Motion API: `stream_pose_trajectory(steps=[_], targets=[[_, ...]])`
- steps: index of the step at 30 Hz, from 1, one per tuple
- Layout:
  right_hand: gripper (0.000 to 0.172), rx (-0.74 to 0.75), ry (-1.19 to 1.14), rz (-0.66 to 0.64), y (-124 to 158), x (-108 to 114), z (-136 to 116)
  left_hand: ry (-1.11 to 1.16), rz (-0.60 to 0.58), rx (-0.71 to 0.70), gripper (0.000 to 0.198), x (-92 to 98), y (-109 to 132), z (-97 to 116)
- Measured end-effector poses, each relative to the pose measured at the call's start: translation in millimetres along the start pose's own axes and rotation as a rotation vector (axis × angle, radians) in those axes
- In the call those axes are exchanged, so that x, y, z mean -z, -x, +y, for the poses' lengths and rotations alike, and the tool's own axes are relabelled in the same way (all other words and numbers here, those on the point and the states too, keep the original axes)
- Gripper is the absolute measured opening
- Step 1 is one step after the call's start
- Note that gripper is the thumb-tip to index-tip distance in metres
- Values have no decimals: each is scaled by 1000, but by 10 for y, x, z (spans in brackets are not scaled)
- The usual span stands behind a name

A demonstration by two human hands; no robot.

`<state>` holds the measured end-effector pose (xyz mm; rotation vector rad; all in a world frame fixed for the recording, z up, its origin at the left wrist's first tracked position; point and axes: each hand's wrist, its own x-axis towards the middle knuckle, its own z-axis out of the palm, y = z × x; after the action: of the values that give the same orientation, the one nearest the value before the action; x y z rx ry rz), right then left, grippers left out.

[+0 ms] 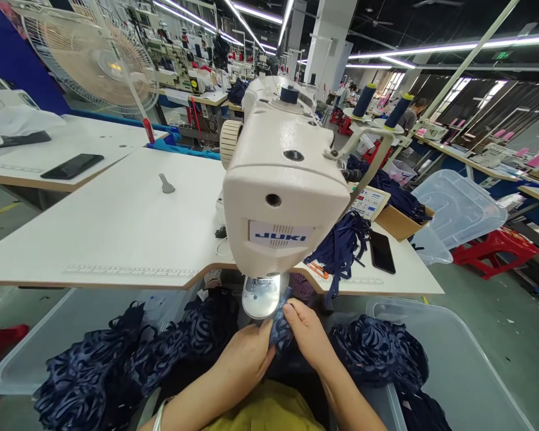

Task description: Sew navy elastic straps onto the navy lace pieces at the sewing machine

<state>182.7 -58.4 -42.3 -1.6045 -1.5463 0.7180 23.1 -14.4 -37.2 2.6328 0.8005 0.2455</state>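
A blue fabric piece (280, 328) is pinched between my two hands, right beside the metal plate (260, 296) under the head of a white JUKI sewing machine (287, 185). My left hand (247, 353) has its thumb and fingers closed on the fabric's near left side. From the right, my right hand (308, 332) grips the same fabric with the thumb on top. The upper end of the fabric reaches up by the lit sewing area; the needle is hidden behind the machine head.
Dark blue strap bundles fill a left plastic bin (31, 365) and a right bin (471, 359). On the tabletop (130, 227) lie a small grey metal piece (166, 184), loose navy straps (339, 248) and a phone (381, 252). A fan (103, 66) stands left.
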Motion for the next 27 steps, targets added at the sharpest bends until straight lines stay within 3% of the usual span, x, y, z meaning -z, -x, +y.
stream_pose_trajectory(steps=[4, 6, 8, 10, 13, 15, 16, 18, 20, 23, 25, 27], targets=[[40, 151, 472, 253, 44, -183, 72, -44, -57, 65, 25, -57, -7, 15], [38, 205, 510, 253, 37, -194, 98, -41, -72, 80, 24, -57, 4, 26], [33, 177, 360, 181, 13, -107, 76, -26, -59, 91, 24, -17, 28, 29], [27, 96, 149, 56, -9, 52, -15, 62, 5, 91, 37, 65, 66, 18], [25, 112, 18, -276, -8, 303, -263, 366, 59, 24, 66, 250, 141, -23], [23, 214, 21, -500, 4, 420, -447, 597, -25, -17, 55, 398, 185, -65], [21, 244, 24, -545, 3, 457, -526, 684, -82, -17, 45, 473, 201, -90], [25, 254, 58, -478, -26, 491, -637, 753, -115, 34, 35, 617, 214, -145], [28, 288, 197, -324, -98, 479, -673, 648, 10, 138, 36, 734, 204, -203], [29, 384, 514, -126, -233, 410, -626, 248, 370, 215, 28, 813, 169, -264], [32, 368, 591, -40, -289, 363, -575, -12, 556, 106, 22, 798, 149, -274], [34, 311, 497, -33, -295, 335, -532, -140, 604, -92, 28, 756, 136, -261]])
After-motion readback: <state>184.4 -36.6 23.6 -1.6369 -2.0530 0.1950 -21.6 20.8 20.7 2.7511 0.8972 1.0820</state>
